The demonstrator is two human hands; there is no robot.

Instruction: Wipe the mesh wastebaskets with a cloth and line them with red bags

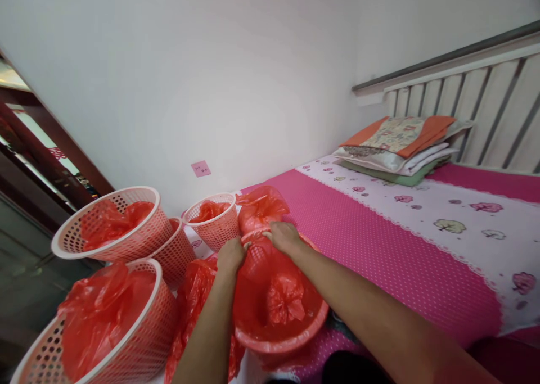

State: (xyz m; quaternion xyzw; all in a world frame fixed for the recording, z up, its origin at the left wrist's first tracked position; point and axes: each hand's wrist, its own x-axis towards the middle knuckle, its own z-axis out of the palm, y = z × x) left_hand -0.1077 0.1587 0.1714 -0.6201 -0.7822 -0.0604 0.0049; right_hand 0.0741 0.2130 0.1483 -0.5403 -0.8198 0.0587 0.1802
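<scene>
A round plastic basket (280,342) stands in front of me, lined with a red plastic bag (257,283) that is folded over its rim. At the far left of that rim, my left hand (231,256) is closed on the bag's edge. My right hand (283,236) grips the bag at the far rim, a short way to the right. Behind it, a loose part of a red bag (264,204) bulges up. Beside my left forearm lies another crumpled red bag (192,299), partly hidden by the arm.
Several pink mesh baskets with red bags stand at left: a wide one (158,226), a small one (219,229) and a near one (145,328). All rest on a pink patterned bed (354,238). Pillows (392,142) are stacked by a radiator (476,97). A wall note (201,168) hangs behind.
</scene>
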